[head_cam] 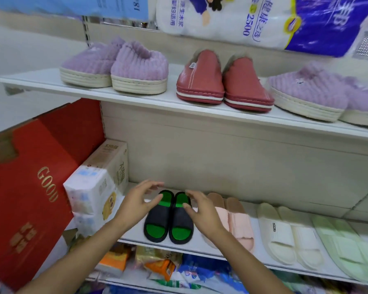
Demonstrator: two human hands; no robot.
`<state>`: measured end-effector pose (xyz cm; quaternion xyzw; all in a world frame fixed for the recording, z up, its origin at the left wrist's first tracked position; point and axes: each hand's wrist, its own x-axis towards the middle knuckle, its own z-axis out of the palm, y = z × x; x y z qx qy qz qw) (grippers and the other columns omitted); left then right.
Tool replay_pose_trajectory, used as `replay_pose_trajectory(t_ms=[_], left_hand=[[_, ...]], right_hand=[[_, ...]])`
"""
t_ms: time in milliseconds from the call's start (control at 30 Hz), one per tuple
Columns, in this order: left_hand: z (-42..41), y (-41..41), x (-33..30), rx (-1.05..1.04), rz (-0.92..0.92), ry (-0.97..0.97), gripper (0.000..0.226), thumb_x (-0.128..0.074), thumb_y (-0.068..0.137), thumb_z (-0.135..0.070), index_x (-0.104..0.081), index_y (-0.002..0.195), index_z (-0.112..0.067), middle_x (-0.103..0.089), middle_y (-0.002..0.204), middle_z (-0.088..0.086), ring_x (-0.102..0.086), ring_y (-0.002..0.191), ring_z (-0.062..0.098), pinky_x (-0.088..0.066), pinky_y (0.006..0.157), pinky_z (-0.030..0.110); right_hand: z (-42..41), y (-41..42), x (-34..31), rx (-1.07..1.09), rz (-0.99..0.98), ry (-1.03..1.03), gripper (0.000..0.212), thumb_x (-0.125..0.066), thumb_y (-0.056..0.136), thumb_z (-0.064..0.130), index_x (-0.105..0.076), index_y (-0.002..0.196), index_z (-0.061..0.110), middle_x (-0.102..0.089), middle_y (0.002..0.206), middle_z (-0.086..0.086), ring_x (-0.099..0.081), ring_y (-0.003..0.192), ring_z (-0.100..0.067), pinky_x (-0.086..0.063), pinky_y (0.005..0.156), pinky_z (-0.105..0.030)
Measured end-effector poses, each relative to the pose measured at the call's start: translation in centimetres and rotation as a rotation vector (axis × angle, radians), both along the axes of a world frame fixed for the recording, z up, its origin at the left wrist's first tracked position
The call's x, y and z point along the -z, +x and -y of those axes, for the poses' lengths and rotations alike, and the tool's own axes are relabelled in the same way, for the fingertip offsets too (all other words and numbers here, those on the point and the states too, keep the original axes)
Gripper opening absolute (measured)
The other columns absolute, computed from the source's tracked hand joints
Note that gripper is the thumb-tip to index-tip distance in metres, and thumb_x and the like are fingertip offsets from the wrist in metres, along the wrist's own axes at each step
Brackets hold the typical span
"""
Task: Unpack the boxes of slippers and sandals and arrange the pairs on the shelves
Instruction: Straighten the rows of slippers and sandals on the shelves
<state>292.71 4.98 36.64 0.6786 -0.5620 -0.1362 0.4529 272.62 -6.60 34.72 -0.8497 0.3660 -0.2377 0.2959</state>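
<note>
Left of the pale pink foam slides (235,222) on the white lower shelf (232,252), our left hand (136,201) and right hand (202,211), fingers spread, flank the black-and-green rubber slippers (169,217), which we should nudge square, toes level.

I'm looking at a shop: white display shelves (136,98) lined with slipper pairs (221,81), packaged tissue packs (98,187), bagged goods (162,266) below.
</note>
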Motion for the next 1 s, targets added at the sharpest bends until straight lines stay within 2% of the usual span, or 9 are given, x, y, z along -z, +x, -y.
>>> replay_pose_trajectory(t_ms=[100, 200, 267, 500, 600, 667, 800, 933, 1000], left_hand=[[-1.1, -0.9, -5.4, 0.072, 0.09, -0.12, 0.033, -0.073, 0.091, -0.025, -0.067, 0.122, -0.036, -0.066, 0.119, -0.021, -0.061, 0.115, 0.002, -0.047, 0.099, 0.019], [-2.3, -1.5, -10.3, 0.105, 0.172, -0.26, 0.035, -0.074, 0.09, -0.024, -0.068, 0.123, -0.033, -0.066, 0.122, -0.02, -0.061, 0.118, 0.006, -0.048, 0.1, 0.024], [-3.3, -2.0, -13.5, 0.1, 0.242, -0.391, 0.032, -0.073, 0.09, -0.024, -0.069, 0.121, -0.029, -0.067, 0.121, -0.019, -0.062, 0.116, 0.008, -0.048, 0.099, 0.025], [-6.5, -2.9, -23.8, -0.052, 0.527, -0.804, 0.022, -0.071, 0.087, -0.008, -0.073, 0.109, -0.009, -0.07, 0.112, -0.001, -0.066, 0.109, 0.017, -0.048, 0.099, 0.033], [-6.3, -0.7, -26.7, -0.18, 0.531, -0.746, 0.031, -0.07, 0.087, -0.013, -0.068, 0.118, -0.016, -0.062, 0.121, -0.013, -0.057, 0.119, 0.013, -0.038, 0.107, 0.027], [-6.0, 1.5, -27.9, -0.301, 0.469, -0.627, 0.039, -0.07, 0.083, -0.024, -0.066, 0.122, -0.024, -0.06, 0.127, -0.009, -0.054, 0.123, 0.016, -0.035, 0.105, 0.022], [-6.1, 4.6, -28.8, -0.436, 0.273, -0.365, 0.05, -0.071, 0.083, -0.038, -0.061, 0.13, -0.024, -0.056, 0.135, 0.005, -0.052, 0.126, 0.025, -0.039, 0.103, 0.033], [-6.1, 5.1, -29.1, -0.465, 0.292, -0.22, 0.049, -0.073, 0.086, -0.033, -0.059, 0.133, -0.028, -0.056, 0.139, 0.008, -0.054, 0.127, 0.029, -0.041, 0.105, 0.041], [-6.3, 5.3, -29.4, -0.467, 0.284, -0.157, 0.058, -0.072, 0.08, -0.042, -0.057, 0.134, -0.029, -0.055, 0.14, 0.008, -0.054, 0.127, 0.031, -0.042, 0.102, 0.039]], right_hand=[[-1.6, -0.7, -5.6, -0.073, 0.077, -0.102, 0.043, -0.062, 0.096, 0.031, -0.055, 0.137, 0.02, -0.056, 0.135, 0.006, -0.051, 0.122, -0.007, -0.036, 0.103, -0.017], [-2.6, -1.7, -11.0, -0.122, 0.166, -0.192, 0.042, -0.06, 0.097, 0.038, -0.054, 0.137, 0.027, -0.055, 0.135, 0.014, -0.048, 0.123, 0.002, -0.039, 0.108, -0.024], [-3.4, -2.3, -14.7, -0.143, 0.234, -0.275, 0.039, -0.061, 0.096, 0.036, -0.056, 0.134, 0.028, -0.056, 0.132, 0.015, -0.048, 0.122, 0.005, -0.039, 0.108, -0.022], [-7.3, -2.9, -25.9, -0.292, 0.456, -0.593, 0.032, -0.067, 0.093, 0.016, -0.063, 0.124, 0.011, -0.065, 0.118, 0.003, -0.06, 0.11, -0.008, -0.047, 0.098, -0.024], [-7.8, -0.8, -28.8, -0.314, 0.452, -0.633, 0.033, -0.067, 0.093, 0.018, -0.062, 0.125, 0.009, -0.065, 0.119, 0.0, -0.062, 0.11, -0.011, -0.049, 0.097, -0.026], [-7.9, 1.1, -30.2, -0.3, 0.402, -0.635, 0.037, -0.068, 0.092, 0.022, -0.061, 0.127, 0.01, -0.064, 0.123, -0.001, -0.06, 0.112, -0.014, -0.048, 0.097, -0.029], [-7.7, 4.7, -31.5, -0.245, 0.215, -0.621, 0.047, -0.067, 0.092, 0.027, -0.057, 0.134, 0.009, -0.059, 0.135, -0.008, -0.053, 0.124, -0.022, -0.037, 0.105, -0.028], [-7.8, 7.0, -32.1, -0.187, 0.099, -0.595, 0.053, -0.064, 0.093, 0.032, -0.052, 0.138, 0.007, -0.057, 0.138, -0.012, -0.051, 0.128, -0.026, -0.037, 0.107, -0.033], [-7.6, 7.5, -32.3, -0.164, 0.081, -0.572, 0.054, -0.064, 0.093, 0.033, -0.052, 0.139, 0.007, -0.057, 0.14, -0.012, -0.05, 0.129, -0.027, -0.037, 0.107, -0.033]])
